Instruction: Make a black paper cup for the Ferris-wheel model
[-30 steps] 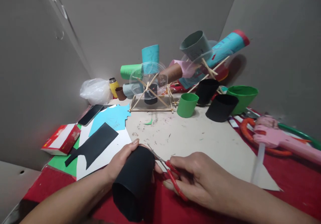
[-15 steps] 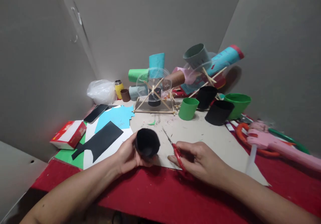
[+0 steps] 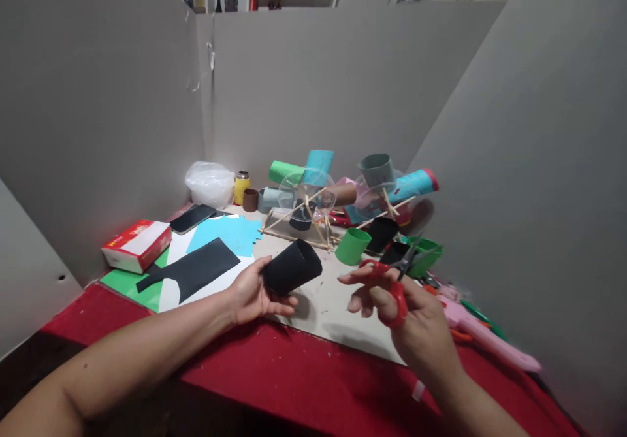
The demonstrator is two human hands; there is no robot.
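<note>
My left hand (image 3: 252, 292) holds a black paper tube (image 3: 290, 268) by its left end, above the beige board. The tube lies tilted sideways, its open end facing right. My right hand (image 3: 399, 313) is raised on the right with red-handled scissors (image 3: 399, 300) looped on its fingers. The scissors' blades are parted and point up and away from me. Left of the tube lies a cut sheet of black paper (image 3: 206, 268). A green paper tube (image 3: 353, 246) stands beyond my right hand, with black tubes (image 3: 383, 233) behind it.
A stick-framed wheel (image 3: 307, 198) carrying coloured paper tubes stands at the back. On the left are a red-and-white box (image 3: 137, 244), a phone (image 3: 193, 218), blue paper (image 3: 223, 234) and a plastic bag (image 3: 210, 183). A pink glue gun (image 3: 490, 339) lies at right.
My right hand has lifted and turned, swinging the scissors' blades up and away. The black tube has tipped from upright-facing to sideways. The camera view has tilted up.
</note>
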